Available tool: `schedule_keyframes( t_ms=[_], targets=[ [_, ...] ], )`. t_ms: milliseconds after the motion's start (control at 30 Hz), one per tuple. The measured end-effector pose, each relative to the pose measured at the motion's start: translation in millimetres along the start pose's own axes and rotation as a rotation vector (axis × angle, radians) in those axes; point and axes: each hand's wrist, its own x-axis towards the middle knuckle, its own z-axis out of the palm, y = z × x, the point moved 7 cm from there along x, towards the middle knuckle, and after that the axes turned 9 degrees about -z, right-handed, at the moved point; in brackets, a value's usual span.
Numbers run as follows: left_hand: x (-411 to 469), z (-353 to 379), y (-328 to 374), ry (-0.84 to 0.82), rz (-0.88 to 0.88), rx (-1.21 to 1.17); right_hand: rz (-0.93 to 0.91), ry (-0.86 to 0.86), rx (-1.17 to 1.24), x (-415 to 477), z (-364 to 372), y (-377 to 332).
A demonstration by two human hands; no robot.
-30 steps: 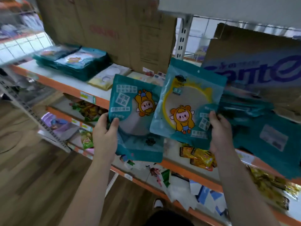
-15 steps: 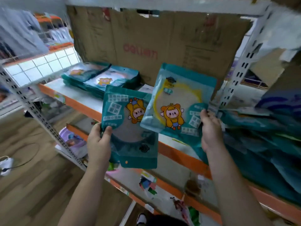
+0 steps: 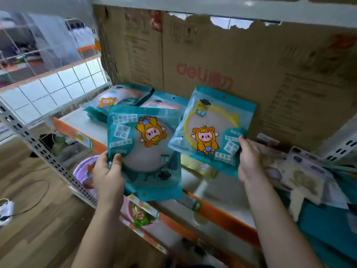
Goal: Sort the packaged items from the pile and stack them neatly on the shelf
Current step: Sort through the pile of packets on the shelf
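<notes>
Two teal packets are in the air in front of the shelf (image 3: pixel 77 120), one in each hand. The left packet (image 3: pixel 146 149) hangs upside down, its cartoon figure head-down, long axis near upright. The left hand (image 3: pixel 108 175) pinches its lower left edge, thumb across the front. The right packet (image 3: pixel 210 130) is right way up, leaning a little left. The right hand (image 3: pixel 249 161) grips its lower right corner, fingers behind. The neat stack (image 3: pixel 119 99) of like packets lies flat at the shelf's left end, up and behind the left packet, so the left hand is the nearer one. Its packet probably needs a half turn to match before going down flat. The right packet has to cross further left. The loose pile (image 3: pixel 309 176) lies to the right, beside the right wrist, and cardboard (image 3: pixel 212 60) backs the shelf.
</notes>
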Motion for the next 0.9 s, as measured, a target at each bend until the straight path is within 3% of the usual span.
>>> schedule_keyframes(
  t_ms=[300, 567, 900],
  targets=[
    [149.9, -28.4, 24.5, -0.033, 0.075, -0.022, -0.010, 0.130, 0.027, 6.9, 89.6, 29.3],
    [249.3, -64.7, 14.7, -0.108, -0.036, 0.053, 0.000, 0.217, -0.143, 5.0, 149.6, 34.4],
    [292.4, -78.2, 6.5, -0.295, -0.076, -0.019, 0.059, 0.075, -0.444, 6.7, 197.7, 25.4]
  ],
)
